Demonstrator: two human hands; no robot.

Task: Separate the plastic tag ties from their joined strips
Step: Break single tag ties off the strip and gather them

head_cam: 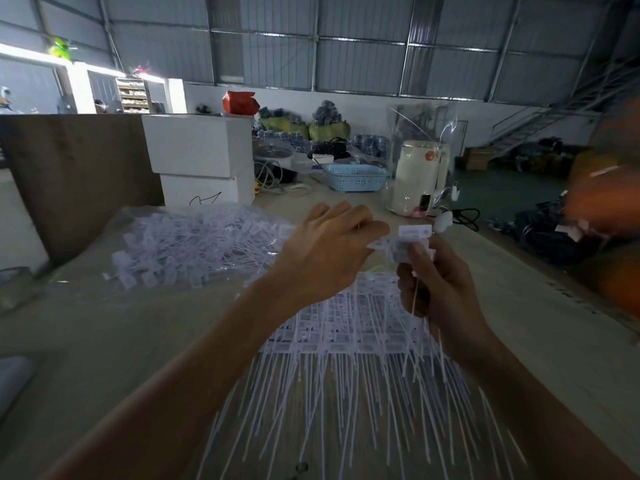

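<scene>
- White plastic everywhere, basically. The left hand (325,251) and right hand (436,282) are both raised over the tabletop (138,341), working the same little strip of joined tag ties (408,242) between them.
- The right one is doing the holding: its fingers are curled round the lower part of the strip and the thin tails trailing down from it, thumb pressing up against the tag heads. Looks like that's the anchor so the strip isn't flopping about.
- The left one is pinching the end of the strip with its fingertips, other fingers loosely bent. My guess is it's snapping or twisting one tag off while the other hand is bracing it.
- Under the hands, a stack of joined strips (332,341) is lying flat, tag heads in rows and tails fanning toward the near edge. Handy spot, right below where the work is happening.
- Far left, a loose heap of tags (194,247) is sitting on clear plastic, probably the finished pile, well apart from the stack so nothing gets mixed.
- Further back a white kettle (415,178), a blue basket (356,177) and white boxes (199,157) are sitting out of the way.
- Plenty of strips left to go, I'd say.
</scene>
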